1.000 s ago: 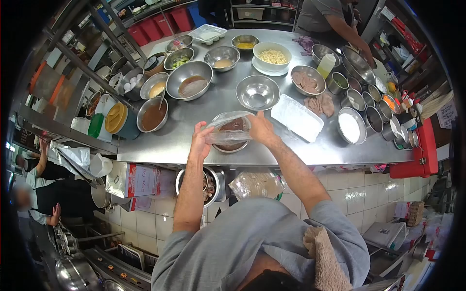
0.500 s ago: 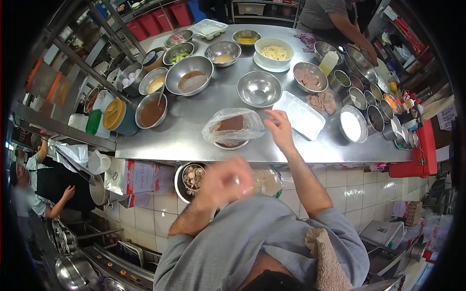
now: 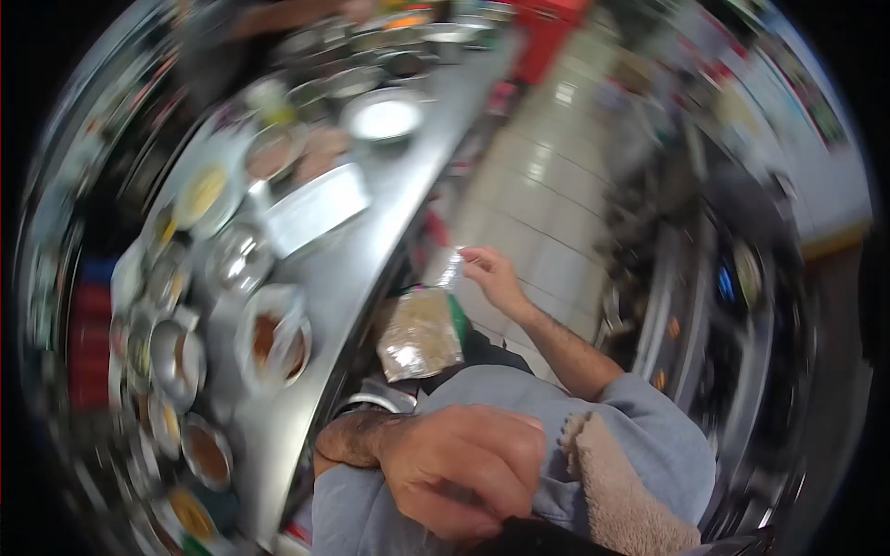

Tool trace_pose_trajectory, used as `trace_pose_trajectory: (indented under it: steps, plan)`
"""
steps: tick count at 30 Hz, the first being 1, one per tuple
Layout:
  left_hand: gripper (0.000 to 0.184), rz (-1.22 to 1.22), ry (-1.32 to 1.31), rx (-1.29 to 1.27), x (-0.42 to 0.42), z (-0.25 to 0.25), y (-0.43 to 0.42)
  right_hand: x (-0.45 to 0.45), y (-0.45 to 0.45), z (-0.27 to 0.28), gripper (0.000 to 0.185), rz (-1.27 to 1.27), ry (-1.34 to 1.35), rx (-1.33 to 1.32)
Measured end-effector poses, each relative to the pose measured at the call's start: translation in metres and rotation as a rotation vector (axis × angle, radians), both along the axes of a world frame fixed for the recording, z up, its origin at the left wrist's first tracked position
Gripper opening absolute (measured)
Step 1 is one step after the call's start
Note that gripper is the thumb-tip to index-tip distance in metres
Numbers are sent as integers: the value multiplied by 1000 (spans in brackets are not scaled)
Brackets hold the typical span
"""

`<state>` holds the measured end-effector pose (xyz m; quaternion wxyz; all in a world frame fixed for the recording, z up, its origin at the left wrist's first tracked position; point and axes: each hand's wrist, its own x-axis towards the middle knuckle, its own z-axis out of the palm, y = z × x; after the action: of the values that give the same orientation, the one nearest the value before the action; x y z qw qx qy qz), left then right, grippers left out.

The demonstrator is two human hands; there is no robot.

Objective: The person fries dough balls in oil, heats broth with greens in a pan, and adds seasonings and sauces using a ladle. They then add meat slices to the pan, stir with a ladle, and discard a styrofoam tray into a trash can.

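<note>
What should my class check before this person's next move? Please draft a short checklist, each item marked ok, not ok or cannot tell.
1. Plastic bag lying over its bowl, on the counter: ok, brown contents show.
2. Hands on the plastic bag: not ok; neither touches it.
3. Right hand empty: cannot tell; it is over the floor side, with something shiny near its fingertips.
4. Left hand empty: cannot tell; its fingers are curled in front of the shirt and its palm is hidden.
5. White tray clear of the plastic bag: ok, they lie apart.
6. Sharp view of the counter: not ok; it is blurred.
</note>
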<state>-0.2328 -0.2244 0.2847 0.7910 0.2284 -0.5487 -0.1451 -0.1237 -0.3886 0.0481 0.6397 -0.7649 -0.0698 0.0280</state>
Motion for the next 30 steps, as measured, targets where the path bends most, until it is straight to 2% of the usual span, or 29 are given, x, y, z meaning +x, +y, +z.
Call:
trace_pose_trajectory:
  steps: [3,4,5,7,9,11,12,13,15,16,18,19,20,21,23,25,27,29,30]
  plan:
    - [11,-301,-19,69,3,9,-47,-50,-74,14,23,-274,36,-48]
    - [18,-326,62,102,-8,14,-63,-67,-98,16,23,-380,14,-63]
    - [18,-405,36,105,-11,16,-79,-81,-121,19,23,-473,-9,-76]
    - [9,-589,-19,125,-17,15,-110,-112,-170,32,24,-644,-83,-132]
    - [10,-721,-17,174,-18,16,-141,-134,-224,40,26,-926,-229,-336]
    - [12,-799,-51,193,-25,26,-174,-160,-277,53,28,-1160,-263,-413]
    - [21,-800,-32,273,-33,44,-190,-172,-302,54,28,-1267,-271,-407]
    - [25,-812,-32,323,-40,42,-203,-184,-328,50,27,-1374,-273,-397]
    - [36,-837,-33,424,-54,37,-228,-215,-376,46,28,-1446,-281,-479]
    - [35,-840,-51,236,-61,28,-252,-231,-394,46,29,-1462,-191,-598]
    - [33,-898,-184,196,-56,35,-285,-274,-417,47,38,-1420,93,-737]
    - [33,-945,-178,212,-54,28,-296,-295,-419,47,38,-1459,127,-722]
    - [21,-767,-239,228,-54,16,-306,-320,-419,46,42,-1492,257,-834]
    - [17,-598,-300,241,-53,4,-314,-347,-415,44,47,-1520,403,-939]
    - [21,-377,-217,438,-47,-12,-324,-399,-397,31,52,-1595,540,-854]
    - [21,-295,-88,537,-41,-36,-343,-440,-370,14,56,-1693,672,-932]
    - [22,-238,-82,662,-29,-66,-357,-464,-342,1,61,-1781,784,-915]
    - [17,-252,-78,724,-32,-75,-373,-478,-318,-14,67,-1843,862,-908]
    - [14,-320,-25,788,-35,-81,-382,-485,-312,-24,71,-1910,873,-715]
